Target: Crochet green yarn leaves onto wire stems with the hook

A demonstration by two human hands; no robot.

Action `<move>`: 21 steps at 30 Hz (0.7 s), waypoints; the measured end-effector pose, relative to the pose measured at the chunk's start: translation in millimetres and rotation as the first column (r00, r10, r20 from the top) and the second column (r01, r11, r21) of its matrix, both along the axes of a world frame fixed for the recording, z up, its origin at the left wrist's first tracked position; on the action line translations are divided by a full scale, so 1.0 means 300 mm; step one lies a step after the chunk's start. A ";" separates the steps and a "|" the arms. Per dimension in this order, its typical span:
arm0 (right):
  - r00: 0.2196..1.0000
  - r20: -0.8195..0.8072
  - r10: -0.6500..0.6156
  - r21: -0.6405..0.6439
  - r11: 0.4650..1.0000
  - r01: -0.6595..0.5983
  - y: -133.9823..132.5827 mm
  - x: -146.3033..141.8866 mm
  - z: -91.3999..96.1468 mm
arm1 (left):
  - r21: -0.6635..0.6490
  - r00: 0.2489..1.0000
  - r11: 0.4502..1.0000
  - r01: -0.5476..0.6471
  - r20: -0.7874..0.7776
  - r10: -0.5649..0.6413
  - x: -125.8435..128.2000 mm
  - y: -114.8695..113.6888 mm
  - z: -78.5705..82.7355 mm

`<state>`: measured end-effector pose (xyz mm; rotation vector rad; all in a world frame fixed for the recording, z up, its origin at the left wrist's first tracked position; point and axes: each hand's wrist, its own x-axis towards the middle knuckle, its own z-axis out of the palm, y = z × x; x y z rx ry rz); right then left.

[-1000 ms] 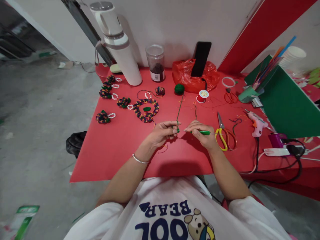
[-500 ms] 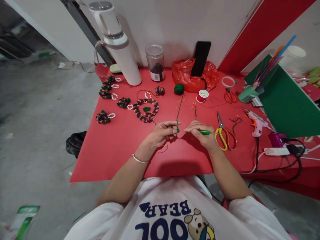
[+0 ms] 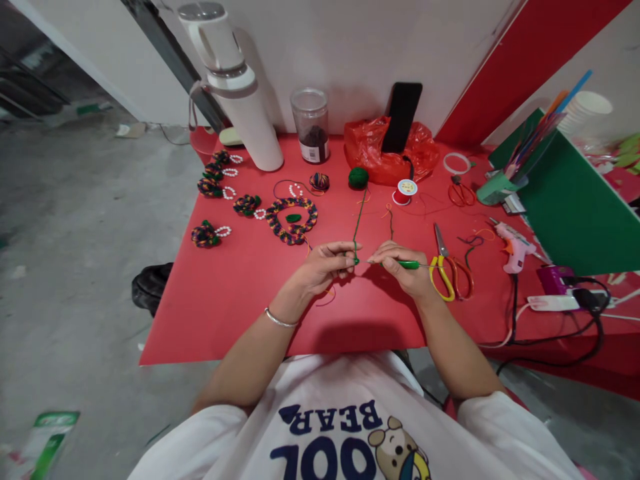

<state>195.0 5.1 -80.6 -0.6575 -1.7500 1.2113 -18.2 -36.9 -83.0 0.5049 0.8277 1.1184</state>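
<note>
My left hand [image 3: 325,268] pinches a strand of green yarn [image 3: 359,217] with a small green knot at the fingertips. That strand runs taut up to a dark green yarn ball [image 3: 358,178]. Held in the closed fingers of my right hand [image 3: 404,267] is a crochet hook with a green handle [image 3: 410,265]; its tip points left, just short of the knot. Left of the hands lies a multicoloured crocheted ring [image 3: 275,230] with a small green piece [image 3: 293,218] inside it. Several crocheted flowers with white bead loops [image 3: 205,235] are spread at the table's left side.
Scissors with yellow and red handles [image 3: 442,279] lie beside my right wrist. Farther right are a pink glue gun [image 3: 519,255] and a power strip [image 3: 553,303] with cables. A thread spool [image 3: 407,189], a jar [image 3: 311,123], a phone [image 3: 401,119] and a tall white bottle [image 3: 250,120] stand behind.
Almost nothing differs. Both hands keep their places and grips; the hook tip remains slightly apart from the green knot.
</note>
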 end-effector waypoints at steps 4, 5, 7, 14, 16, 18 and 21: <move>1.000 -0.011 -0.001 0.039 0.999 0.002 -0.007 -0.014 -0.003 | 0.004 1.000 1.000 -0.008 0.007 0.008 0.006 0.001 0.009; 1.000 -0.013 -0.002 0.064 0.998 0.003 -0.010 -0.020 -0.006 | 0.007 1.000 1.000 -0.014 0.009 0.014 0.009 0.000 0.010; 1.000 -0.001 0.000 0.134 0.991 0.000 -0.018 -0.033 -0.015 | 0.011 1.000 0.999 -0.029 0.007 0.029 0.018 -0.001 0.007; 0.969 0.099 -0.225 0.420 0.893 0.164 -0.032 -0.041 -0.059 | 0.014 0.993 0.993 -0.116 -0.031 0.116 0.060 -0.002 -0.017; 0.965 0.077 -0.251 0.439 0.878 0.194 -0.028 -0.038 -0.065 | 0.026 0.983 0.985 -0.171 -0.057 0.172 0.065 0.000 -0.017; 0.969 0.067 -0.239 0.438 0.879 0.186 -0.024 -0.039 -0.064 | 0.049 0.967 0.971 -0.232 -0.095 0.236 0.070 0.002 -0.016; 0.967 0.081 -0.241 0.461 0.869 0.178 -0.021 -0.050 -0.057 | 0.120 0.919 0.933 -0.338 -0.171 0.355 0.086 0.000 -0.020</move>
